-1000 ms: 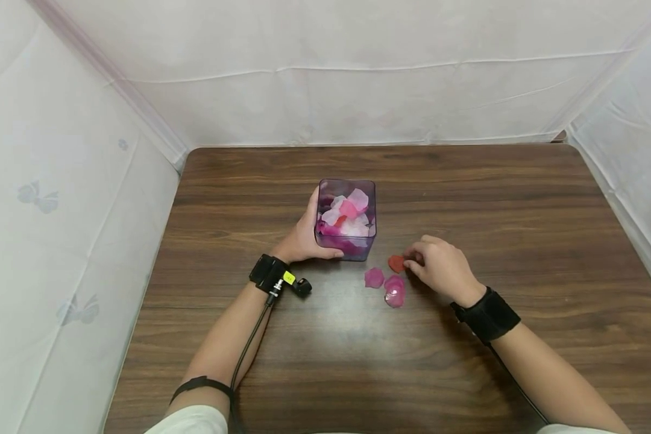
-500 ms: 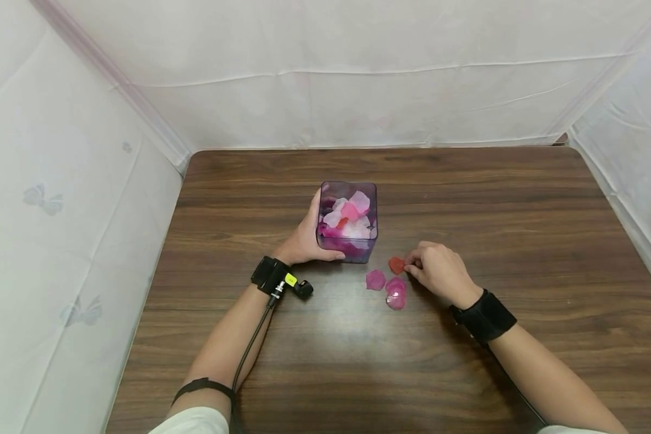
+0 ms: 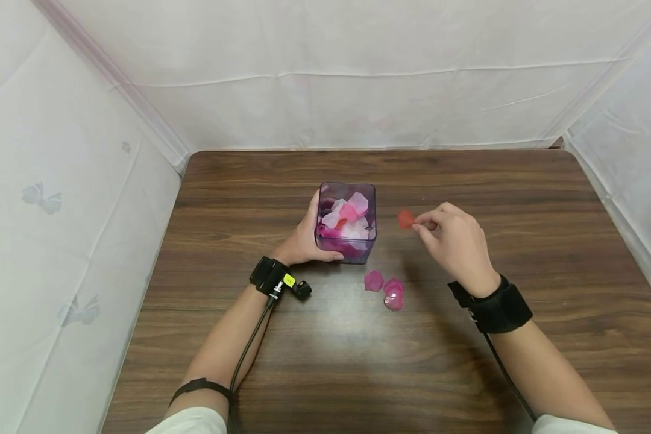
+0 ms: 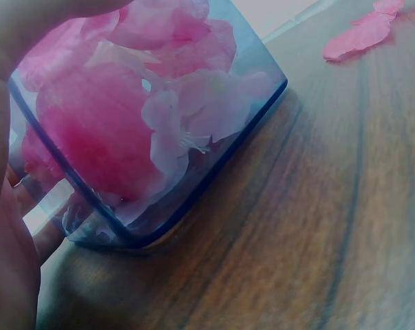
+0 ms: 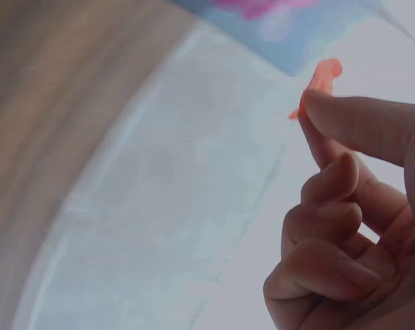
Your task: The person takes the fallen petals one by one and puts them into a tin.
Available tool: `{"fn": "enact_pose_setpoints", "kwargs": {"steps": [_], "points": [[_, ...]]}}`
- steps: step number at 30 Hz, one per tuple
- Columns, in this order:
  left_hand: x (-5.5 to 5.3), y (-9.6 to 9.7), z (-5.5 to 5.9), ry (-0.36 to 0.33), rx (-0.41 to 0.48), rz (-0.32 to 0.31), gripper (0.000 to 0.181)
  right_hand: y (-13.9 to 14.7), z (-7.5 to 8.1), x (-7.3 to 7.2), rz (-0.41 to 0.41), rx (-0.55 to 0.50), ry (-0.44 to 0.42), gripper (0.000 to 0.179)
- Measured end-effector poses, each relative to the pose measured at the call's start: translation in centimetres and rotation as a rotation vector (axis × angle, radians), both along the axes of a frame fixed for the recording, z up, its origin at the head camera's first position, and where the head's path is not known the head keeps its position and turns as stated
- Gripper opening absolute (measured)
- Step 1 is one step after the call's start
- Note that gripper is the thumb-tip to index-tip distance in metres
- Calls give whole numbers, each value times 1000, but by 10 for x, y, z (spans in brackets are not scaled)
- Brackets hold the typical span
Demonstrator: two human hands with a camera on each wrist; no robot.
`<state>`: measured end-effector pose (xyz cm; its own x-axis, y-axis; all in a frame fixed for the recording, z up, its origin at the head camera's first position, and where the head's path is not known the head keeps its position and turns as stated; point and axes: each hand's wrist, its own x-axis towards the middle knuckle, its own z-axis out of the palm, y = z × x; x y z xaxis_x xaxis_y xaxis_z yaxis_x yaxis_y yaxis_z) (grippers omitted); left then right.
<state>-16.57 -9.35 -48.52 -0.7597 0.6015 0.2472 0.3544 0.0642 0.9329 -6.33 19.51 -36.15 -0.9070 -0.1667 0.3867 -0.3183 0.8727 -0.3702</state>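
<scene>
In the head view my left hand grips a see-through purple container from its left side, thumb across the near wall. Pink, white and red petals fill much of it; the left wrist view shows petals pressed against the clear wall. To the right, my right hand pinches a red petal between thumb and index finger, raised above the table and apart from the container. The right wrist view shows the petal at the fingertips, the other fingers curled in.
Several magenta petals lie on the wooden table just in front of the container: one petal alone, and overlapping petals to its right. White sheeting hangs behind the table and along both sides.
The red petal lay on the table under my right fingertips; now that hand has lifted it up and away from me. My left hand and the container have stayed in place.
</scene>
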Motion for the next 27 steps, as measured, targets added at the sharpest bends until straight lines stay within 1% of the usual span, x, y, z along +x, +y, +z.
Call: {"fn": "enact_pose_setpoints", "kwargs": {"steps": [1,4,8,13,16,20,24,27], "points": [[1,0,2,-5,4,0,147,-5,5,-2,0,-15,14,5],[7,-1,15,-7,14,-5,144,-22,15,-8,33,-30,33,6],[14,0,31,1,13,-19,137,-45,21,-15,95,7,-10,8],[15,5,32,33,-7,-27,135,-64,19,-20,121,74,-93,9],[14,7,31,52,-1,-29,135,-72,17,-22,130,106,-112,10],[14,9,31,59,7,-25,135,-76,15,-24,144,130,-118,12],[14,10,32,49,8,-21,135,-75,18,-23,145,108,-133,13],[15,9,33,44,9,-20,136,-70,23,-20,140,76,-134,13]]}}
